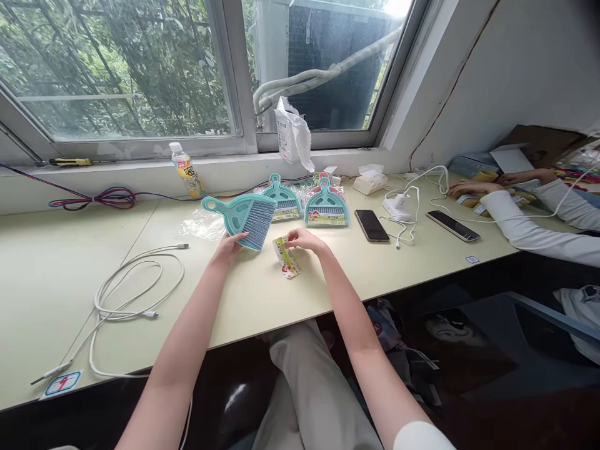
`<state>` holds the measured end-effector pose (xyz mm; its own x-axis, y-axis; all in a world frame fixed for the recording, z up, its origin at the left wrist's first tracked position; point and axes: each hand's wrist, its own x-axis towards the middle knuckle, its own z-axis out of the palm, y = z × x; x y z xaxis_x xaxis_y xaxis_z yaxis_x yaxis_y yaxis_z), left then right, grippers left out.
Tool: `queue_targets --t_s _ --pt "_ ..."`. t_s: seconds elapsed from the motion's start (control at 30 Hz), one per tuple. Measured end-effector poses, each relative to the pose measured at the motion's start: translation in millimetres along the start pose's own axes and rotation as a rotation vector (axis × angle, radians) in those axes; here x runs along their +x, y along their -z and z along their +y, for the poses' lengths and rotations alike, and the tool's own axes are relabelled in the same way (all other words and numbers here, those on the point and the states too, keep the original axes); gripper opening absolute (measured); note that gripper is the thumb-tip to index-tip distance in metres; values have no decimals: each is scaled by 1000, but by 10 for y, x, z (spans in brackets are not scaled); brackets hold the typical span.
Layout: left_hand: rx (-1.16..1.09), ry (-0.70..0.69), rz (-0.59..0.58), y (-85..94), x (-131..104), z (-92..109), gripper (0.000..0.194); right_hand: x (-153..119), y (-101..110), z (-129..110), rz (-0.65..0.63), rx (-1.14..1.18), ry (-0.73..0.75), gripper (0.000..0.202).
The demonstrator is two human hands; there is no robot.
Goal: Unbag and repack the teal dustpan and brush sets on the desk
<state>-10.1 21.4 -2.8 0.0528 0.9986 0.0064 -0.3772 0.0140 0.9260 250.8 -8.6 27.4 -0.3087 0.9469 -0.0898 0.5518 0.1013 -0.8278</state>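
- Pale yellow desk below a metal-framed window.
- On its left part, a coiled white USB cable.
- In the left hand, gripped at its bristled side, thumb in front: turquoise dustpan-and-brush set, tilted over the desk.
- Behind and to the right, two packaged turquoise sets, side by side.
- Further right, flat, black smartphone.
- In the right hand, pinched near its upper end: printed yellow-green card, just beside the held set.

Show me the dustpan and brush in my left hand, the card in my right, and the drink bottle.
Dustpan and brush [254,222]: head view, on the bristles.
Card [287,257]: head view, on the middle of its printed face.
Drink bottle [188,173]: head view, on the label.
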Motion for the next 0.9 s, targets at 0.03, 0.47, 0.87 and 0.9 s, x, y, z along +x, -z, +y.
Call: queue_targets --t_s 0.03,0.47,0.87,0.9 --pt "15 3 -2 -2 0 -8 73 -25 17 -36 -71 98 53 13" --pt "213 88 -233 -130 -58 -127 59 232 -246 39 416 151 -18 11" --pt "248 8 -252 -172 -98 -96 64 233 -327 18 515 -301 -101 21" --pt "250 -7 -240 -165 -91 -98 64 242 -336 28 513 -306 -106 22"
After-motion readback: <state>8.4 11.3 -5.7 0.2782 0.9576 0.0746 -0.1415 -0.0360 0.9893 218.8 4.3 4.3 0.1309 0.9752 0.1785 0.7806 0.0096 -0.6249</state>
